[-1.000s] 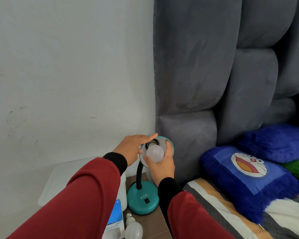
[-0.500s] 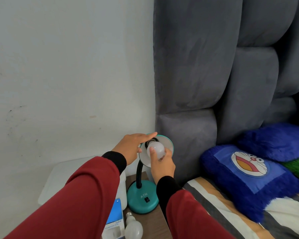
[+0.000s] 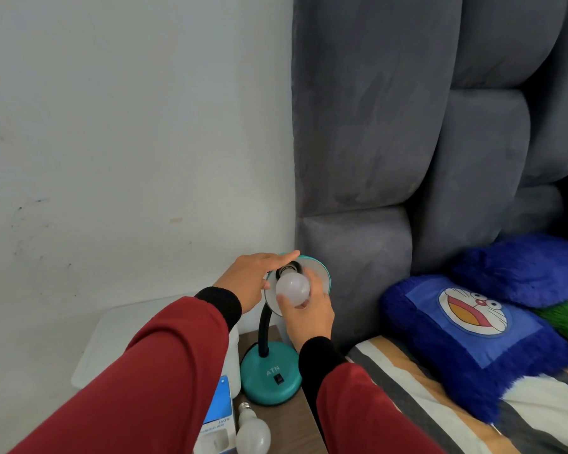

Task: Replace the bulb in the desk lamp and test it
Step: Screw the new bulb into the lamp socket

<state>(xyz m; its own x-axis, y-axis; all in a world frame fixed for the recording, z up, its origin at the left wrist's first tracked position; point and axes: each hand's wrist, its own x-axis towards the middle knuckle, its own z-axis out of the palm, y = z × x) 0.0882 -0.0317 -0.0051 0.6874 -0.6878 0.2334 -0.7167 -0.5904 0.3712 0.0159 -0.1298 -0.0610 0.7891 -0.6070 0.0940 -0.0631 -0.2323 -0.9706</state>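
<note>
A teal desk lamp stands on a brown bedside table, with a round base, a black gooseneck and a tilted shade. A white bulb sits at the shade's black socket. My right hand grips this bulb from below with fingers wrapped around it. My left hand rests on the back and top edge of the shade, holding it still. A second white bulb lies loose on the table in front of the lamp base, next to a blue and white bulb box.
A white plastic container stands left of the lamp against the white wall. A grey padded headboard rises right behind the lamp. The bed at the right carries a blue cartoon pillow and a striped blanket.
My right hand has shifted its grip around the bulb at the socket, fingers now lower and to the right. The left hand stays on the shade.
</note>
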